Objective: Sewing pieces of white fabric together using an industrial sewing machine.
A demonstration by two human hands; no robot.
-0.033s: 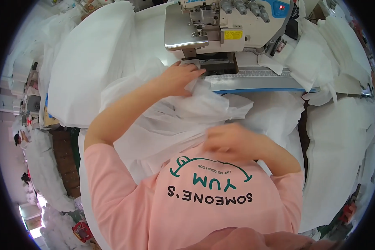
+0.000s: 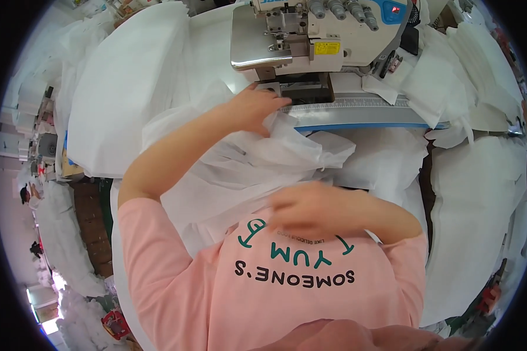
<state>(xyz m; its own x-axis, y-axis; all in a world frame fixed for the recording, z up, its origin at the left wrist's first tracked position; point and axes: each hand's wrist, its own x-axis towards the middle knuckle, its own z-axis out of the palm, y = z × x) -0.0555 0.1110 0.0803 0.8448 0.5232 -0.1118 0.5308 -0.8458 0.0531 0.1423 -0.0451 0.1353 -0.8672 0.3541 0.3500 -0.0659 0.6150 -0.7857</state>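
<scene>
A crumpled piece of thin white fabric (image 2: 246, 169) lies over my lap and runs up to the overlock sewing machine (image 2: 316, 35). My left hand (image 2: 255, 108) reaches forward and grips the fabric's far edge just left of the machine's presser foot (image 2: 298, 88). My right hand (image 2: 310, 207) is close to my chest, blurred, with its fingers closed on the near part of the same fabric. I wear a pink shirt (image 2: 275, 281).
Stacks of white fabric pieces lie to the left (image 2: 123, 93) and right (image 2: 480, 193) of the machine. A blue-edged table rim (image 2: 369, 124) runs under the machine. Bags and clutter stand on the floor at lower left (image 2: 114, 322).
</scene>
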